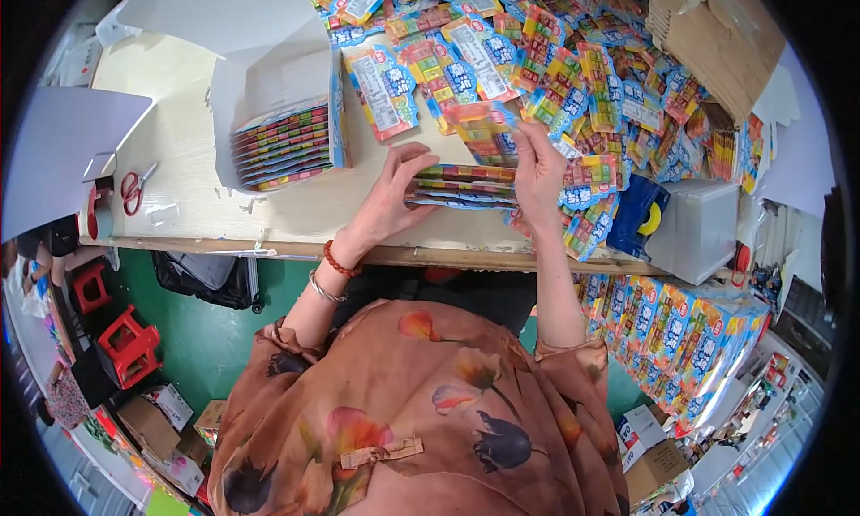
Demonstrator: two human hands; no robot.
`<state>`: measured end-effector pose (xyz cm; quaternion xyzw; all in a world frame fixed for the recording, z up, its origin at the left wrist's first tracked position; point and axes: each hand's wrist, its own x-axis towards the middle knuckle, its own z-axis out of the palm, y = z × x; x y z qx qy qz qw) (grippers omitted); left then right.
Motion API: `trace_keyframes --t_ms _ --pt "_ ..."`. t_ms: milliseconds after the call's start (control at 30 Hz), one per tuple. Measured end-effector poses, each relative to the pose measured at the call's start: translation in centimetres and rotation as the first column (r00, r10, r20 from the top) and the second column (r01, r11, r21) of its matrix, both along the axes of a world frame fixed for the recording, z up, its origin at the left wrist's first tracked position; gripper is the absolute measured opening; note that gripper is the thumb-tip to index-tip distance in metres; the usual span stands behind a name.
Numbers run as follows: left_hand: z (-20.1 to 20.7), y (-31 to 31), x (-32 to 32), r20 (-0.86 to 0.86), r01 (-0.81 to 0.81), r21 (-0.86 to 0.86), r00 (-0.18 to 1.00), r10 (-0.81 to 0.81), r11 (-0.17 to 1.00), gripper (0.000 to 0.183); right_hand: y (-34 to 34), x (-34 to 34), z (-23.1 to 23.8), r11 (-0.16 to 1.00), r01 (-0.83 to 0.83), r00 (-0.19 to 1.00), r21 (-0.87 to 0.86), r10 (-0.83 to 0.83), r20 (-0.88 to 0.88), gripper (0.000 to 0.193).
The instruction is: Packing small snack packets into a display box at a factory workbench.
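My left hand [390, 193] grips the left end of a small stack of flat colourful packets [466, 192], held on edge just above the table's front. At the stack's other end is my right hand [540, 177], its fingers closed on a single packet [486, 138] that tilts up behind the stack and is slightly blurred. Whether the right palm also presses on the stack is hard to make out. To the left stands an open white box [224, 131] with its lid folded back, partly filled with a row of similar packets [282, 149].
Loose packets [479, 55] lie heaped across the table's far right. A cardboard carton [717, 41] leans there. Red-handled scissors [134, 192] lie at left. A blue tape dispenser [638, 213] and a clear plastic bin [694, 229] stand right, above wrapped boxes [667, 337].
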<state>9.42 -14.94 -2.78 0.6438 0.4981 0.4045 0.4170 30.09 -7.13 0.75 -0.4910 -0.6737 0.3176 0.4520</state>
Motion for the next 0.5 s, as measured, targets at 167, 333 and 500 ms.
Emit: trace_keyframes --t_ms 167,333,500 --pt "-0.6 0.2 0.6 -0.04 -0.099 0.188 0.993 0.108 0.977 0.107 1.4 0.6 2.3 0.909 -0.396 0.805 -0.132 0.413 0.426 0.024" --pt "-0.7 0.4 0.7 0.16 -0.071 0.043 0.985 0.064 0.997 0.12 1.6 1.0 2.7 0.792 -0.34 0.923 -0.507 0.386 -0.017 0.025" --pt "1.2 0.8 0.2 0.025 0.063 -0.127 0.998 -0.061 0.99 0.114 -0.1 2.5 0.1 0.886 -0.325 0.941 -0.331 0.267 -0.21 0.022"
